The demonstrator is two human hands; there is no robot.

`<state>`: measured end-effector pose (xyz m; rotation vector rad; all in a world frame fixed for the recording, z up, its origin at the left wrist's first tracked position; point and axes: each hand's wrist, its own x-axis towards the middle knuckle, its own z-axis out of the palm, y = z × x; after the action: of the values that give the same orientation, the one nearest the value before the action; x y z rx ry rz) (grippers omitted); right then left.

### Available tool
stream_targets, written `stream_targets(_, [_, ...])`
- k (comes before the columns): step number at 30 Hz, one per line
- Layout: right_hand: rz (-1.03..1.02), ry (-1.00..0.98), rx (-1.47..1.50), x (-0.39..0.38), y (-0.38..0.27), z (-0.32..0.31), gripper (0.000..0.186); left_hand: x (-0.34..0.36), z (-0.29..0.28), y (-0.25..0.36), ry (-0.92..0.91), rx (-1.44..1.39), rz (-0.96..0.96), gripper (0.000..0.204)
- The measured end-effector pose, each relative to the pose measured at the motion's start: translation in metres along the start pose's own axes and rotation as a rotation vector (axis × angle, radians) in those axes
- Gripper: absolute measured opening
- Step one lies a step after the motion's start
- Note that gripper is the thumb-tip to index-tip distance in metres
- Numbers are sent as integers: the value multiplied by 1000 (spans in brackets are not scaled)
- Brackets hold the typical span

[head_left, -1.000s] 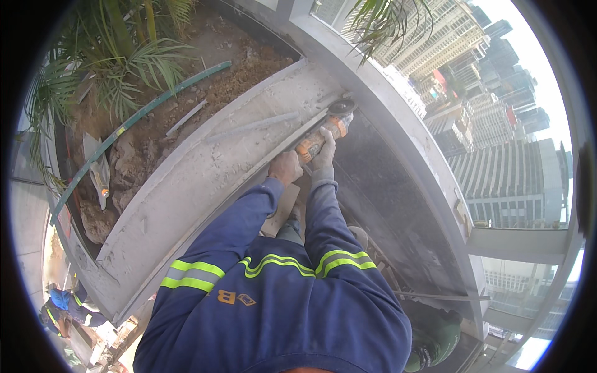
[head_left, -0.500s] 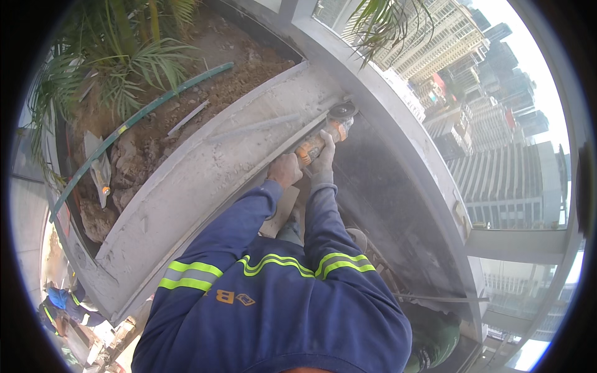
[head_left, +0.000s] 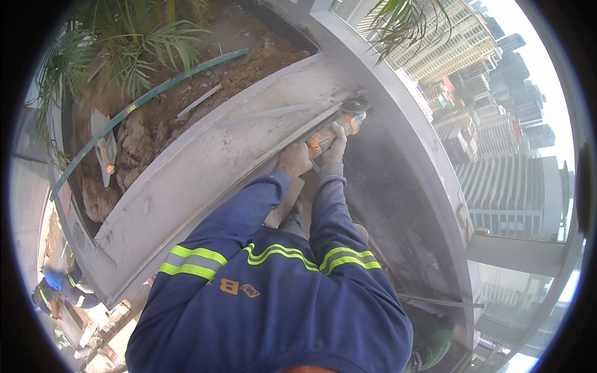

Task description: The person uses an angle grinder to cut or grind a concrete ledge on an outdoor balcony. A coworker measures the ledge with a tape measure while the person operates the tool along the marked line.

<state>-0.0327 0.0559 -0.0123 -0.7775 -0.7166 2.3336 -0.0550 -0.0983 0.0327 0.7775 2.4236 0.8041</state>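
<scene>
First: Your left hand [head_left: 295, 160] is closed around the rear end of a dusty orange-and-grey angle grinder [head_left: 318, 142].

Second: And your right hand [head_left: 336, 144], coated in pale dust, grips its body farther forward. The grinder slants away from you, ahead and to the right, with its dark disc guard [head_left: 356, 104] at the far end, just past your right fingers. Whether the disc touches anything, I cannot tell.

First: Just left of your hands runs a curved grey concrete ledge [head_left: 205, 149], its long edge beside the grinder.

Second: Right of your hands there's a dark, dusty panel [head_left: 385, 193], bordered by a pale curved frame [head_left: 413, 124]. High-rise buildings [head_left: 504, 186] show well beyond it.

First: Past the ledge, to the left, lies brown soil [head_left: 261, 50] with a bent green strip [head_left: 155, 93] across it and a palm [head_left: 149, 46] farther out.

Second: Far back on your left, a co-worker [head_left: 46, 295] has a reflective-striped top.
</scene>
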Motion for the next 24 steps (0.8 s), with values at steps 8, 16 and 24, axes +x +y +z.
stream_targets(8, [-5, -52, 31, -5, 1, 5, 34, 2, 7, -6, 26, 3, -7, 30])
stream_targets(16, [10, -46, 24, -2, 1, 5, 35, 7, 6, -8, -12, 11, 1, 30])
stream_targets(24, [38, -48, 31, -11, 1, 12, 27, -2, 0, -8, -8, 8, -23, 28])
